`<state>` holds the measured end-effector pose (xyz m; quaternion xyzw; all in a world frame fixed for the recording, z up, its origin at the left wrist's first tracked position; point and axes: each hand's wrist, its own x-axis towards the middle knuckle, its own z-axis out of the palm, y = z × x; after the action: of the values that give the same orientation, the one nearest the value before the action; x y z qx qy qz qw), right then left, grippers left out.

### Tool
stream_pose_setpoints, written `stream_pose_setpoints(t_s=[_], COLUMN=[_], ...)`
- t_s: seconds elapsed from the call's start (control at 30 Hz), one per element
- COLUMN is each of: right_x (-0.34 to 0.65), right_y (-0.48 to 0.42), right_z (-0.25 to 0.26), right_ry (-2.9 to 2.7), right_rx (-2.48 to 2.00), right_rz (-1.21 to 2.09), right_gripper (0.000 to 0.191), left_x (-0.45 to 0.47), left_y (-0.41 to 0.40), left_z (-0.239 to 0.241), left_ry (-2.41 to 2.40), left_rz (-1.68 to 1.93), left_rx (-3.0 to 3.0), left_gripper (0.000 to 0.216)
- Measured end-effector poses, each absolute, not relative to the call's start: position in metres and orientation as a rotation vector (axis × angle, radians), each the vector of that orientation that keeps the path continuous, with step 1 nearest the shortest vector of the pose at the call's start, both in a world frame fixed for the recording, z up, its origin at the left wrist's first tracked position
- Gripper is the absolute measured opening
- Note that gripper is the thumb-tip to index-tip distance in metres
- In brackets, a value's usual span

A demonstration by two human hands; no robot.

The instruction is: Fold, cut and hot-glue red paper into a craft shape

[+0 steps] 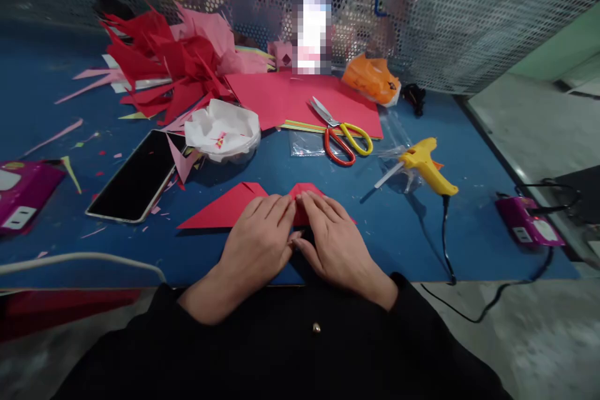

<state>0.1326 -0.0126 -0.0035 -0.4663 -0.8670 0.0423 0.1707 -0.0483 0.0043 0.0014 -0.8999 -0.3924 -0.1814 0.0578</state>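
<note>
A folded sheet of red paper [225, 207] lies on the blue table, its pointed left end showing, its middle covered by fingers. My left hand [257, 237] rests palm down on it, fingers stretched out over the fold. From the other side my right hand [335, 240] lies flat too, its fingertips touching those of the left. Both thumbs come close together below the paper's near edge. Beyond the hands, scissors [334, 124] with one red and one yellow handle lie partly on a stack of red sheets [262, 97].
A yellow glue gun [426, 165] with a cord lies right, near a purple power socket [527, 222]. Left are a phone [140, 178], a paper-lined bowl [199, 128] and red and pink scraps [178, 69]. An orange bag [372, 80] sits before the perforated metal panel [445, 25].
</note>
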Motion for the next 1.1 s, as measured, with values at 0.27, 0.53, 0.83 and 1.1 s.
stream_pose_setpoints(t_s=[0.27, 0.53, 0.83, 1.1], right_x=[0.127, 0.129, 0.130, 0.127], right_y=[-0.014, -0.014, -0.013, -0.013], right_z=[-0.001, -0.001, -0.003, 0.002], right_ry=[-2.522, -2.504, -2.505, -2.523], right_rx=[-1.276, -1.285, -1.285, -1.305], right_rz=[-0.052, 0.008, 0.010, -0.025], right_gripper=[0.059, 0.059, 0.058, 0.056], left_x=[-0.047, -0.048, -0.076, -0.075], left_y=[0.004, 0.004, -0.002, -0.001], left_z=[0.002, 0.005, 0.005, 0.000], left_ry=[-1.132, -1.257, -1.459, -1.411], left_rz=[-0.549, -0.602, -0.407, -0.452], left_rx=[-2.711, -2.665, -2.569, -2.571], left_gripper=[0.041, 0.036, 0.057, 0.060])
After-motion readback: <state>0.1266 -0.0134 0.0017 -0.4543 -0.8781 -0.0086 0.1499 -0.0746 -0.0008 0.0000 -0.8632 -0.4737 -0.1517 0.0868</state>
